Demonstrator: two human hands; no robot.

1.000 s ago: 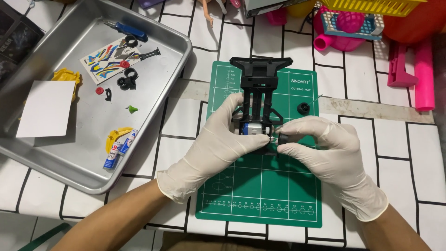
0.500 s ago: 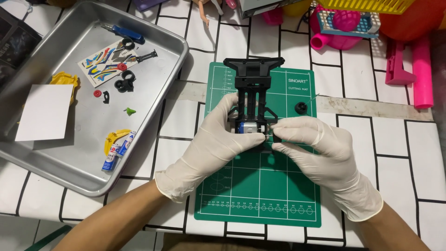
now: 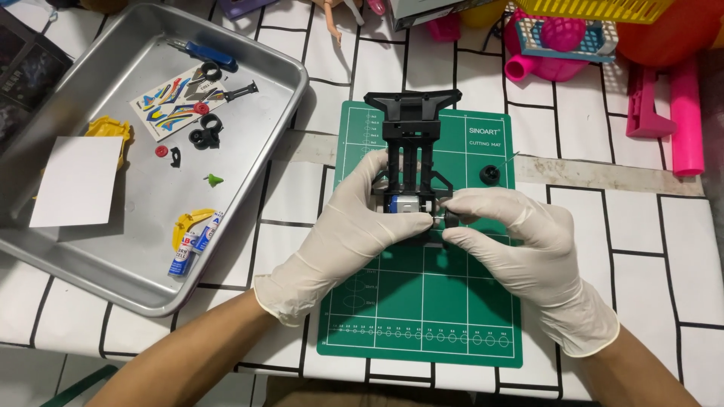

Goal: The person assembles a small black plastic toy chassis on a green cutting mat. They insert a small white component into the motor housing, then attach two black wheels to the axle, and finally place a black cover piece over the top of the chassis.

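I hold the black chassis (image 3: 411, 162) on the green mat (image 3: 422, 301), near its far half. The chassis's long axis runs straight away from me, wide bumper end farthest, motor end nearest.

Left hand (image 3: 343, 234): wrapped around the near left side of the chassis, fingers closed on it beside the silver motor (image 3: 407, 205). It steadies the part.

Right hand (image 3: 520, 245): thumb and forefinger pinched together on a small dark part (image 3: 450, 219) at the right end of the motor. I cannot tell what the part is. It lies directly left of the right hand, touching the chassis side, so the working line runs crosswise to the long axis. The right hand is the nearer one to it.

A black wheel (image 3: 489, 175) sits loose on the mat, just beyond the right hand. The metal tray (image 3: 249, 196) with small parts stands well apart to the left.
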